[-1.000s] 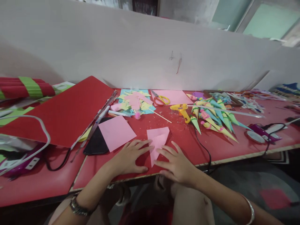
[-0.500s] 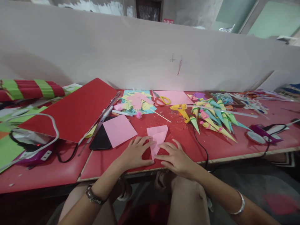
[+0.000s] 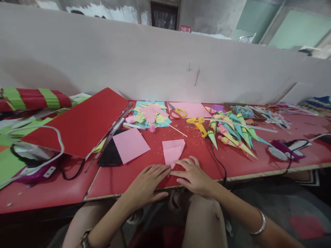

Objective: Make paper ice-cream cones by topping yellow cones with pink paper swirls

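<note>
A partly folded pink paper point(image 3: 172, 150) lies on the red table near its front edge, narrowing toward me. My left hand point(image 3: 151, 181) has its fingertips at the paper's lower tip, its thumb held apart below the table edge. From the right, my right hand point(image 3: 192, 175) rests spread on the paper's lower right side, its fingertips touching it. Both hands have their fingers apart and grip nothing. Left of the folded piece, a flat pink square point(image 3: 131, 145) overlaps a black phone point(image 3: 110, 155).
A yellow glue gun point(image 3: 198, 125) stands behind my right hand, beside a pile of paper cones point(image 3: 232, 129). Scissors point(image 3: 177, 112), paper scraps point(image 3: 151, 113) and a wooden stick point(image 3: 176, 129) lie farther back. A large red sheet point(image 3: 82, 120) and a purple power strip point(image 3: 38, 172) are left.
My left hand has slid down toward me, off the paper's left side to its lower tip, with its thumb dropping below the table edge. My right hand stays nearly in place.
</note>
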Demonstrator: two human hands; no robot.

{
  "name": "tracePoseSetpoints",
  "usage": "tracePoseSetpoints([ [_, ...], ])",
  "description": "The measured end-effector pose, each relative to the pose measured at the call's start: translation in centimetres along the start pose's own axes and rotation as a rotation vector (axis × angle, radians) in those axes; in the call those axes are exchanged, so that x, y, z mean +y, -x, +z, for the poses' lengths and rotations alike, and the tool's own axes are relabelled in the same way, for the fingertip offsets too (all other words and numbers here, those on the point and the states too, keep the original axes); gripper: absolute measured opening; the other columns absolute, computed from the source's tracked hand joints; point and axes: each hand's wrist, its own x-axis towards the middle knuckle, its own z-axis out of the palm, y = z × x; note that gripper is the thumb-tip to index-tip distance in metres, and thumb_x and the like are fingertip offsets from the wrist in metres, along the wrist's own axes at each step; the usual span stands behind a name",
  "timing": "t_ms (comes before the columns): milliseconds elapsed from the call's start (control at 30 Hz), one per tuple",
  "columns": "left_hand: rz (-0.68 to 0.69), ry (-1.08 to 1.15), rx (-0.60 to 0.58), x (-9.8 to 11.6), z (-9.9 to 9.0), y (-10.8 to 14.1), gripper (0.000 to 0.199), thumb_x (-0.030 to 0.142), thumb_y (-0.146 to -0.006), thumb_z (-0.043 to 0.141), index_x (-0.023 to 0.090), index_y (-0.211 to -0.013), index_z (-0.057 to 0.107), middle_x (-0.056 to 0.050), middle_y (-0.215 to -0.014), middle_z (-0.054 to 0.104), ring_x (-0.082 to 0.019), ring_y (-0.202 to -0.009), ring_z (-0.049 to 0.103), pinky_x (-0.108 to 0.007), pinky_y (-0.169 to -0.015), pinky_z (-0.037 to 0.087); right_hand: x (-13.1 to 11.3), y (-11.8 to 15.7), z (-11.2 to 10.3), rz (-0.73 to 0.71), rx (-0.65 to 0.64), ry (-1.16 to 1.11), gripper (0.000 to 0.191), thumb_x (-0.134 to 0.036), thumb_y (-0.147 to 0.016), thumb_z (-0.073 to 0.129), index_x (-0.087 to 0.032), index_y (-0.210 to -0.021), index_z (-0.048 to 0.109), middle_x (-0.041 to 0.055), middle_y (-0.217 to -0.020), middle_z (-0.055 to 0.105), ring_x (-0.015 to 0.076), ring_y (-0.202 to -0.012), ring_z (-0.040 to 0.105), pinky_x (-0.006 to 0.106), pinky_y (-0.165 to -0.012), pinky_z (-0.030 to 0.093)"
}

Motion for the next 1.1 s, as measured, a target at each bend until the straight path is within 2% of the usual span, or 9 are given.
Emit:
tracePoseSetpoints([
  [167, 0.05, -0.068, -0.004, -0.3, 0.6, 1.1, 0.081, 0.052, -0.072, 0.055, 0.028, -0.139, 0.016, -0.004, -0.144, 0.027, -0.025, -0.127, 0.032, -0.042, -0.104, 0.023, 0.5, -0.3, 0.0, -0.022, -0.013, -0.014, 0.034, -0.036, -0.088, 0.041, -0.043, -0.12, 0.046, 0.0005, -0.127, 0.048, 0.0208, -0.111, 0.039, 0.051, -0.098, 0.014],
  [433, 0.06, -0.056, 0.012, -0.2, 0.4, 0.8, 0.072, 0.056, -0.075, 0.049, 0.026, -0.136, 0.026, -0.005, -0.139, 0.037, -0.025, -0.125, 0.034, -0.042, -0.105, 0.022, 1.5, -0.5, -0.2, -0.052, 0.013, -0.024, 0.03, -0.035, -0.086, 0.045, -0.036, -0.114, 0.055, 0.0003, -0.123, 0.051, 0.0202, -0.108, 0.042, 0.041, -0.094, 0.025],
  [500, 0.062, -0.036, 0.006, -0.1, 0.3, 0.7, 0.069, 0.055, -0.076, 0.047, 0.025, -0.135, 0.028, -0.003, -0.138, 0.039, -0.024, -0.125, 0.034, -0.042, -0.106, 0.021, 1.7, -1.0, -0.2, -0.027, 0.063, -0.027, 0.03, -0.032, -0.086, 0.044, -0.032, -0.113, 0.056, 0.0027, -0.121, 0.052, 0.0198, -0.107, 0.043, 0.039, -0.094, 0.027],
  [567, 0.07, -0.016, 0.002, -0.1, 0.2, 0.6, 0.064, 0.054, -0.078, 0.045, 0.025, -0.134, 0.031, -0.003, -0.138, 0.04, -0.023, -0.125, 0.033, -0.042, -0.106, 0.02, 2.1, -2.0, -0.3, 0.054, 0.174, -0.03, 0.032, -0.029, -0.086, 0.043, -0.026, -0.116, 0.054, 0.0066, -0.119, 0.052, 0.0204, -0.109, 0.044, 0.037, -0.093, 0.029],
  [667, 0.057, 0.001, 0.01, 0.0, 0.1, 0.5, 0.063, 0.054, -0.078, 0.045, 0.025, -0.132, 0.033, -0.002, -0.136, 0.042, -0.023, -0.125, 0.034, -0.042, -0.105, 0.022, 2.6, -4.0, -0.5, 0.129, 0.312, -0.007, 0.036, -0.025, -0.084, 0.044, -0.024, -0.119, 0.05, 0.0092, -0.121, 0.051, 0.0221, -0.114, 0.041, 0.041, -0.096, 0.024],
  [767, 0.018, -0.005, 0.027, 0.3, 0.3, 0.4, 0.066, 0.053, -0.077, 0.047, 0.025, -0.134, 0.03, -0.003, -0.135, 0.043, -0.024, -0.123, 0.035, -0.043, -0.103, 0.025, 3.1, -6.0, -0.5, 0.126, 0.28, -0.012, 0.025, -0.028, -0.081, 0.051, -0.023, -0.105, 0.057, 0.0064, -0.111, 0.058, 0.0214, -0.11, 0.046, 0.045, -0.1, 0.012],
  [867, -0.003, -0.029, 0.038, 0.6, 0.6, 0.3, 0.071, 0.053, -0.076, 0.049, 0.022, -0.136, 0.027, -0.006, -0.134, 0.044, -0.025, -0.122, 0.036, -0.044, -0.103, 0.025, 3.7, -7.4, -0.1, 0.213, 0.259, -0.048, 0.014, -0.031, -0.08, 0.053, -0.02, -0.085, 0.059, 0.0039, -0.095, 0.063, 0.02, -0.098, 0.053, 0.043, -0.091, 0.022],
  [967, -0.003, -0.029, 0.042, 0.7, 0.7, 0.2, 0.071, 0.051, -0.075, 0.051, 0.021, -0.135, 0.029, -0.007, -0.132, 0.045, -0.026, -0.12, 0.037, -0.044, -0.103, 0.025, 4.5, -8.1, 0.4, 0.266, 0.257, -0.054, 0.012, -0.029, -0.08, 0.052, -0.018, -0.081, 0.057, 0.0034, -0.09, 0.063, 0.0192, -0.09, 0.056, 0.039, -0.083, 0.027],
  [1100, 0.0, 0.04, 0.061, 0.8, 0.0, -0.1, 0.061, 0.049, -0.078, 0.049, 0.021, -0.131, 0.037, -0.007, -0.127, 0.049, -0.025, -0.115, 0.042, -0.042, -0.099, 0.03, 4.9, -8.2, 0.5, 0.248, 0.229, -0.046, 0.012, -0.027, -0.081, 0.051, -0.018, -0.074, 0.056, 0.0015, -0.085, 0.062, 0.0171, -0.087, 0.056, 0.033, -0.078, 0.028],
])
